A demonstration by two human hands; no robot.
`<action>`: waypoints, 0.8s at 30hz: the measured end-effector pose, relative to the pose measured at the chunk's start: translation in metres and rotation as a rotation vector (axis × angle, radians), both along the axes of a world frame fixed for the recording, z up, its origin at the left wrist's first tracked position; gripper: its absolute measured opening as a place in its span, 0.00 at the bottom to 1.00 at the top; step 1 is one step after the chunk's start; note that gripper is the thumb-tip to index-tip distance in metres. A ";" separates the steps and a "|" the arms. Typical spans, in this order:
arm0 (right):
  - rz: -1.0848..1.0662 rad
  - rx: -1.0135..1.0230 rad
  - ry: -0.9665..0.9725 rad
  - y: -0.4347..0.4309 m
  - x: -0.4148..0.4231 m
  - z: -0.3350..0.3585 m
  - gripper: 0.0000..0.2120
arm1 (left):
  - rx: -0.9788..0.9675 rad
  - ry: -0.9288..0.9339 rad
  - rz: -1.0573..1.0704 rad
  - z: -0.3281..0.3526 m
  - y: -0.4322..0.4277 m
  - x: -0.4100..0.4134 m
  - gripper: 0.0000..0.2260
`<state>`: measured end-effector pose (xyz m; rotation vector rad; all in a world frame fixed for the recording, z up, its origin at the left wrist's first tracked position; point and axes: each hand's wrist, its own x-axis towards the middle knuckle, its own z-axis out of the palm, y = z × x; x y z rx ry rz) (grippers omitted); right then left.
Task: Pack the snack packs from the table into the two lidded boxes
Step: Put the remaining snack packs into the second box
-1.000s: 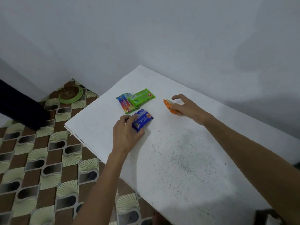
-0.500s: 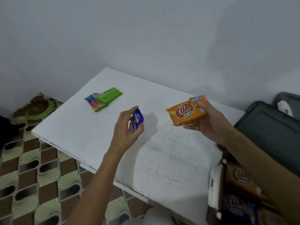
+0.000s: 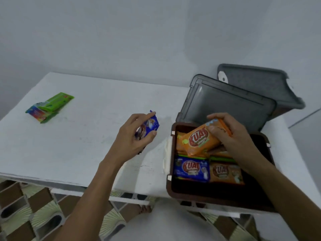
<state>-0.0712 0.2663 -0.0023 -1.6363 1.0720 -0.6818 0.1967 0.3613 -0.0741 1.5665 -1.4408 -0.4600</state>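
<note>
My right hand [image 3: 231,136] grips an orange snack pack [image 3: 196,140] and holds it inside the open brown box [image 3: 169,186], above several packs lying there, among them a blue pack [image 3: 191,168] and a brown pack [image 3: 225,173]. My left hand [image 3: 133,136] pinches a blue snack pack [image 3: 149,126] above the white table [image 3: 69,150], just left of the box. A green pack [image 3: 55,102] lies on a multicoloured pack [image 3: 37,114] at the table's far left.
The box's grey lid [image 3: 225,105] stands open behind it. A second grey lid [image 3: 257,84] shows further back right; its box is hidden. A grey wall runs behind the table. Patterned floor [image 3: 26,214] lies below the near edge.
The view swung right, bringing the open box into sight. My right hand carried the orange pack from above the table into the box. My left hand followed toward the box with the blue pack.
</note>
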 end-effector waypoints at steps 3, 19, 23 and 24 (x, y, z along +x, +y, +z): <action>0.069 0.034 0.094 0.015 -0.031 -0.004 0.09 | 0.017 0.000 -0.071 0.003 -0.003 -0.022 0.21; 0.088 0.264 0.235 0.042 -0.042 -0.064 0.20 | 0.106 -0.021 -0.124 0.006 -0.006 -0.054 0.23; 0.204 0.028 0.460 0.040 -0.038 -0.068 0.18 | 0.111 -0.051 -0.116 0.007 -0.007 -0.055 0.24; 0.224 -0.054 0.505 0.039 -0.037 -0.068 0.18 | 0.112 -0.061 -0.118 0.007 -0.007 -0.056 0.24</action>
